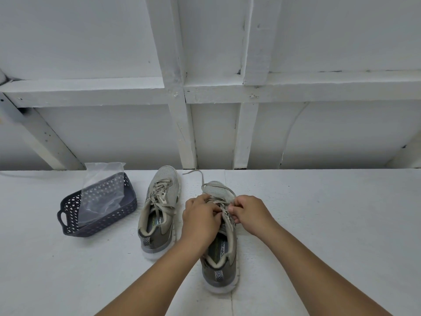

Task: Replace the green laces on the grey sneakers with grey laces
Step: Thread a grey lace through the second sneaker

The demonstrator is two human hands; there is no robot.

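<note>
Two grey sneakers stand side by side on a white surface, toes pointing away from me. The left sneaker [159, 208] is laced and its lace is tied. Over the right sneaker [222, 247] both my hands work at the eyelets. My left hand [200, 217] pinches the lace at the tongue. My right hand [247, 212] pinches the same pale lace [201, 176], whose loose end loops over the toe and trails toward the back edge. The lacing under my fingers is hidden.
A dark perforated plastic basket [68, 213] sits at the left with a clear plastic bag [102, 188] standing in it. A white wall with wooden framing [182, 92] rises behind the surface.
</note>
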